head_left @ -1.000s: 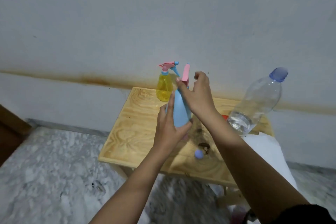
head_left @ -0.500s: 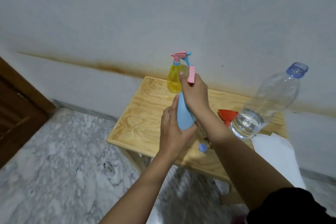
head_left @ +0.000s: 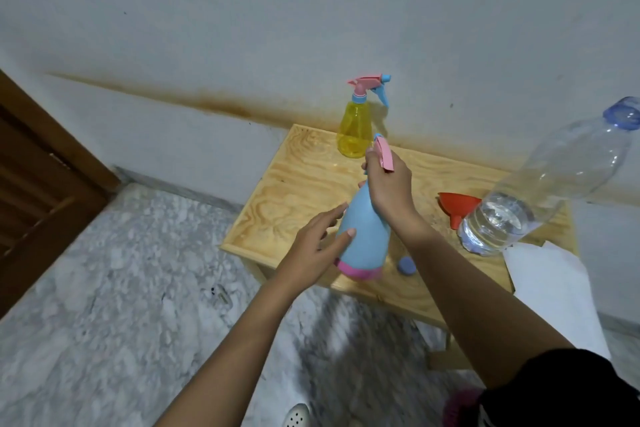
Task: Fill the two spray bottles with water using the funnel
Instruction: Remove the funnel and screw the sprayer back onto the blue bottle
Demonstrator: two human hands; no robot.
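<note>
While the left hand (head_left: pixel 317 243) lies slack, fingers straight, thumb tip touching the blue spray bottle (head_left: pixel 363 239), the bottle sits centre frame, pink base by the table (head_left: pixel 277 204) front edge; landed or not, cannot tell. Right hand (head_left: pixel 388 184) clenches its neck below the sprayer head, which is on. No filling yet; likely unscrewing next. Funnel (head_left: pixel 457 204) and water bottle (head_left: pixel 540 191) stand untouched at right. Half a second ago the left hand wrapped the body and the bottle was higher.
</note>
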